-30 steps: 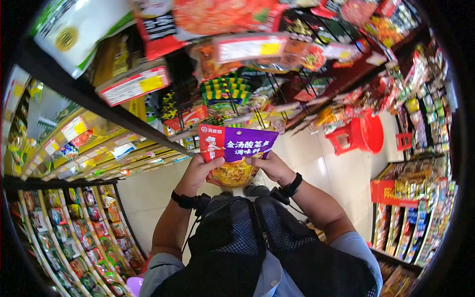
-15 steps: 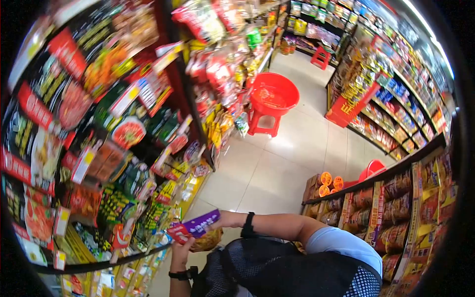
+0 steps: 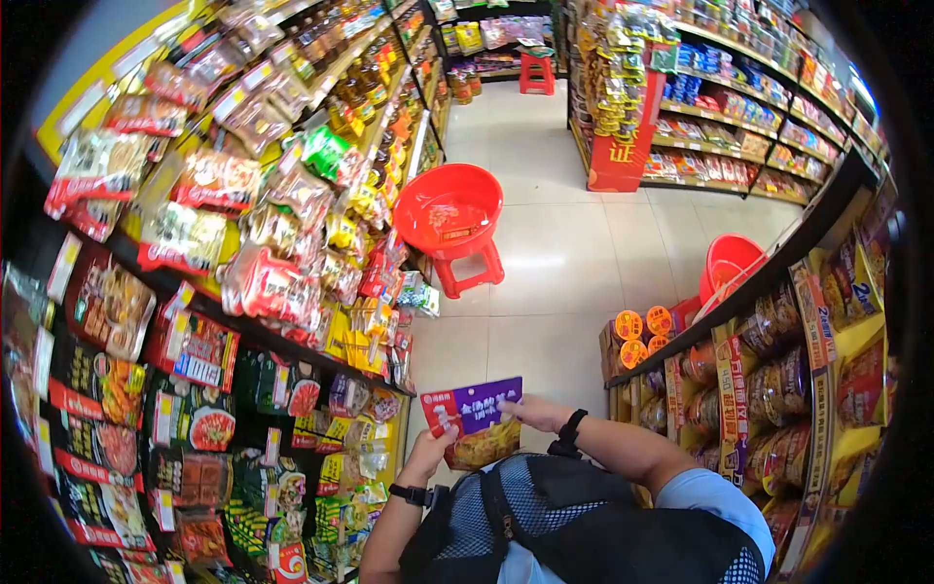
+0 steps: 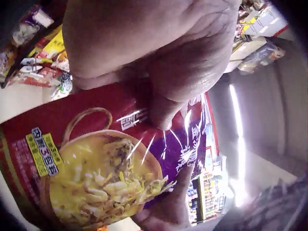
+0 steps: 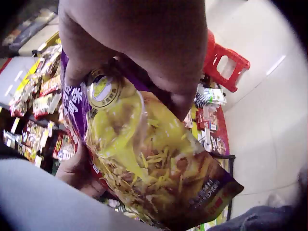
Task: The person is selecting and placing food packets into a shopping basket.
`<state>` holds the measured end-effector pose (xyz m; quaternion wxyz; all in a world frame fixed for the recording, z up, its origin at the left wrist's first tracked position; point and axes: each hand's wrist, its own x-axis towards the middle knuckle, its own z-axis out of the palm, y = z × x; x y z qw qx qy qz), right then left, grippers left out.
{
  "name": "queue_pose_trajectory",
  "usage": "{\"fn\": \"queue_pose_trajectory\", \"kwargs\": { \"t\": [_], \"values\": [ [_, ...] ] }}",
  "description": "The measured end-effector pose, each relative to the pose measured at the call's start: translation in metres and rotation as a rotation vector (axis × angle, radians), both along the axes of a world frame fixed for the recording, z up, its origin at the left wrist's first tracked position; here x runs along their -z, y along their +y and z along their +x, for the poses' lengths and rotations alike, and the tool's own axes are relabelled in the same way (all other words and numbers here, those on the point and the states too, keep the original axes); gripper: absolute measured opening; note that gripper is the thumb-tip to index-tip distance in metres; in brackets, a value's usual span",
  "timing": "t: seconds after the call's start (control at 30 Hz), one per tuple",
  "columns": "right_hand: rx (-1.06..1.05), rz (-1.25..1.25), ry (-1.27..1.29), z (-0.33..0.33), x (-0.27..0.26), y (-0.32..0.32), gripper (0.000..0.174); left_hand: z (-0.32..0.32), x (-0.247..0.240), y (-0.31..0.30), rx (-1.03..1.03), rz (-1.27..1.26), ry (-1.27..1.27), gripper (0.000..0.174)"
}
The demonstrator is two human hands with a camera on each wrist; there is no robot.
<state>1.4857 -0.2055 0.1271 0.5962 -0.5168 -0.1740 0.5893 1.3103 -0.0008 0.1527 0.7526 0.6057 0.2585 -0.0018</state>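
A red and purple seasoning packet (image 3: 479,420) with a picture of yellow fish soup is held in front of the body, between both hands. My left hand (image 3: 428,454) pinches its left side, thumb on the printed front. On the opposite side my right hand (image 3: 541,414) grips the purple upper edge. The left wrist view shows the left thumb pressing the red part of the packet (image 4: 106,168), beside a large soup bowl picture. In the right wrist view the right hand (image 5: 134,48) holds the packet (image 5: 149,149) by its top, its lower corner hanging free.
Shelves of bagged foods (image 3: 195,419) line the left. A red basin (image 3: 449,209) sits on a red stool (image 3: 469,273) in the aisle. Packs of noodles (image 3: 778,380) fill the right shelf, beside orange-lidded tubs (image 3: 642,336). A snack display (image 3: 618,127) stands farther along the tiled floor (image 3: 535,263).
The view has swung from the close shelf to looking along the aisle, with the red basin now near the middle. Both hands have kept hold of the seasoning packet throughout.
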Motion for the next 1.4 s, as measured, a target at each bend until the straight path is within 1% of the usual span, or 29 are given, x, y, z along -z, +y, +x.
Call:
{"fn": "queue_pose_trajectory", "kwargs": {
  "t": [0.03, 0.07, 0.1, 0.13, 0.17, 0.2, 0.23, 0.3, 0.37, 0.47, 0.5, 0.57, 0.63, 0.67, 0.77, 0.8, 0.87, 0.9, 0.97, 1.03, 1.07, 1.17, 1.2, 1.23, 1.27, 1.3, 1.33, 1.37, 1.4],
  "values": [
    [0.061, -0.084, 0.045, 0.011, 0.01, -0.005, 0.043, 0.018, 0.001, 0.003, -0.011, -0.046, -0.01, 0.027],
    [0.105, 0.055, 0.116, 0.018, 0.017, -0.009, 0.056, 0.036, -0.004, 0.006, -0.059, -0.105, -0.036, 0.029],
    [0.102, 0.075, 0.119, 0.031, 0.037, -0.011, 0.054, 0.053, -0.005, 0.009, -0.114, -0.171, -0.054, 0.031],
    [0.102, 0.112, 0.113, 0.041, 0.027, -0.019, 0.053, 0.072, -0.005, 0.012, -0.143, -0.236, -0.101, 0.032],
    [0.129, 0.056, 0.078, 0.049, 0.03, -0.022, 0.053, 0.091, -0.002, 0.017, -0.183, -0.303, -0.142, 0.034],
    [0.145, 0.138, 0.135, 0.056, 0.045, -0.02, 0.051, 0.109, 0.001, 0.026, -0.176, -0.384, -0.138, 0.034],
    [0.168, 0.073, 0.118, 0.064, 0.037, -0.022, 0.048, 0.125, 0.005, 0.033, -0.173, -0.463, -0.141, 0.035],
    [0.149, 0.001, 0.143, 0.084, 0.017, -0.019, 0.051, 0.162, -0.01, 0.036, -0.162, -0.603, -0.125, 0.035],
    [0.152, -0.006, 0.185, 0.11, 0.01, -0.012, 0.051, 0.193, -0.012, 0.042, -0.175, -0.615, -0.096, 0.033],
    [0.135, -0.021, 0.228, 0.152, 0.022, 0.006, 0.056, 0.239, -0.002, 0.054, -0.138, -0.497, -0.066, 0.037],
    [0.113, -0.032, 0.223, 0.169, 0.029, 0.015, 0.059, 0.255, 0.01, 0.064, -0.137, -0.506, -0.073, 0.037],
    [0.108, -0.084, 0.21, 0.202, 0.03, 0.03, 0.057, 0.288, 0.031, 0.084, -0.077, -0.638, -0.027, 0.035],
    [0.081, -0.117, 0.239, 0.23, 0.025, 0.046, 0.056, 0.319, 0.041, 0.098, -0.059, -0.663, -0.033, 0.034],
    [0.067, -0.167, 0.19, 0.247, 0.026, 0.056, 0.054, 0.337, 0.041, 0.104, -0.056, -0.637, -0.006, 0.034],
    [0.156, -0.063, 0.223, 0.294, 0.036, 0.076, 0.051, 0.392, 0.039, 0.127, -0.045, -0.596, -0.009, 0.033],
    [0.145, -0.064, 0.221, 0.306, 0.04, 0.079, 0.051, 0.406, 0.048, 0.136, -0.008, -0.595, 0.03, 0.033],
    [0.237, -0.134, 0.319, 0.335, 0.042, 0.09, 0.051, 0.43, 0.054, 0.149, 0.015, -0.564, 0.04, 0.035],
    [0.251, -0.052, 0.327, 0.345, 0.041, 0.097, 0.052, 0.442, 0.056, 0.15, 0.003, -0.536, 0.012, 0.037],
    [0.206, -0.027, 0.304, 0.37, 0.047, 0.107, 0.051, 0.46, 0.041, 0.159, -0.013, -0.467, 0.043, 0.038],
    [0.137, -0.091, 0.321, 0.399, 0.057, 0.118, 0.051, 0.469, 0.043, 0.169, 0.03, -0.526, 0.083, 0.038],
    [0.071, -0.154, 0.329, 0.418, 0.06, 0.125, 0.051, 0.473, 0.05, 0.175, -0.004, -0.546, 0.102, 0.035],
    [-0.032, -0.135, 0.359, 0.466, 0.079, 0.151, 0.05, 0.473, 0.081, 0.189, -0.137, -0.585, 0.08, 0.03],
    [-0.098, -0.161, 0.344, 0.485, 0.058, 0.159, 0.052, 0.489, 0.028, 0.176, -0.212, -0.659, 0.031, 0.025],
    [-0.177, -0.204, 0.344, 0.5, 0.052, 0.169, 0.053, 0.481, 0.061, 0.179, -0.125, -0.481, -0.025, 0.022],
    [-0.309, -0.102, 0.313, 0.519, 0.045, 0.188, 0.054, 0.488, 0.055, 0.169, -0.35, -0.499, -0.077, 0.023],
    [-0.351, -0.176, 0.293, 0.534, 0.049, 0.194, 0.054, 0.486, 0.052, 0.167, -0.365, -0.595, -0.033, 0.028],
    [-0.417, -0.185, 0.221, 0.549, 0.045, 0.203, 0.051, 0.489, 0.044, 0.163, -0.398, -0.525, -0.035, 0.032],
    [-0.503, -0.189, 0.218, 0.566, 0.056, 0.214, 0.047, 0.491, 0.035, 0.158, -0.412, -0.472, -0.026, 0.036],
    [-0.554, -0.278, 0.102, 0.581, 0.068, 0.222, 0.042, 0.492, 0.035, 0.157, -0.405, -0.427, 0.049, 0.04]
  ]
}}
